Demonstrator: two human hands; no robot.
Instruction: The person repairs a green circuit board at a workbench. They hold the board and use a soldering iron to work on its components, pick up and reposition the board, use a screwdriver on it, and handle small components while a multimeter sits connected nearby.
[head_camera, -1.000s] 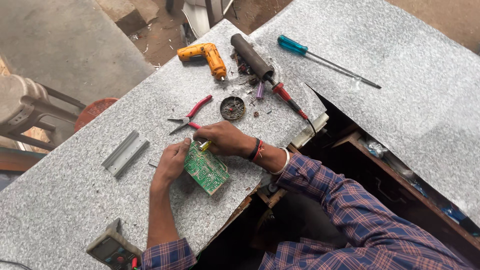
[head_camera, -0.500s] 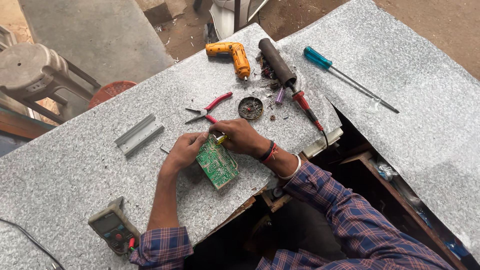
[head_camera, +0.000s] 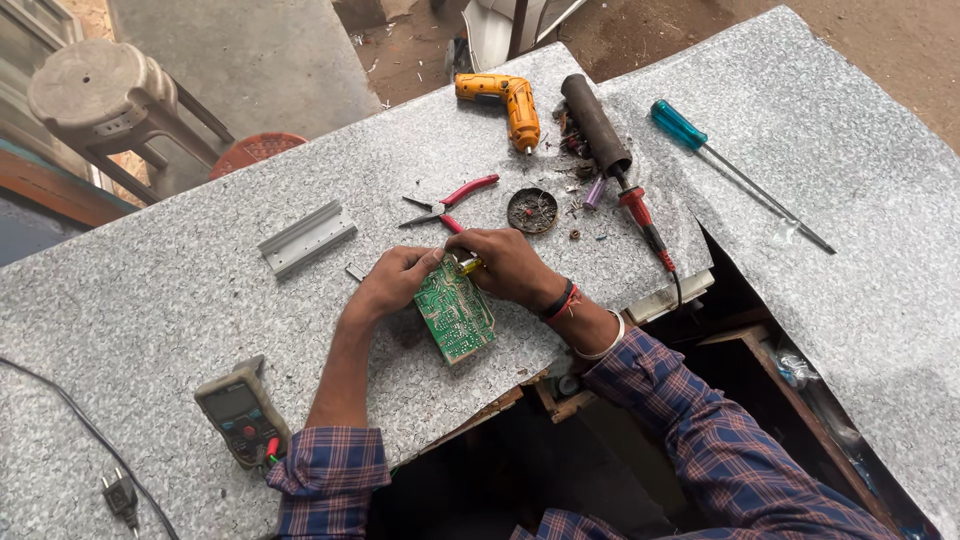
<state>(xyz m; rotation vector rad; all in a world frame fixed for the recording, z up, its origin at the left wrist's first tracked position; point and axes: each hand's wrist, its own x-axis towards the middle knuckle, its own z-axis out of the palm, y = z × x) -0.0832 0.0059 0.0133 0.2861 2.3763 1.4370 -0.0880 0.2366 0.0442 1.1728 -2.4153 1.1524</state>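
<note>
Both hands meet over a green circuit board lying on the speckled grey surface, near its front edge. The left hand has its grip closed on the board's upper left edge, pinning it. The right hand is closed around a small yellow-tipped tool whose tip touches the board's top edge. Just beyond the hands lie red-handled pliers and a round tin. Farther back sit an orange drill and a red-handled soldering iron. A multimeter rests beside the left elbow, and two grey metal strips lie to the left.
</note>
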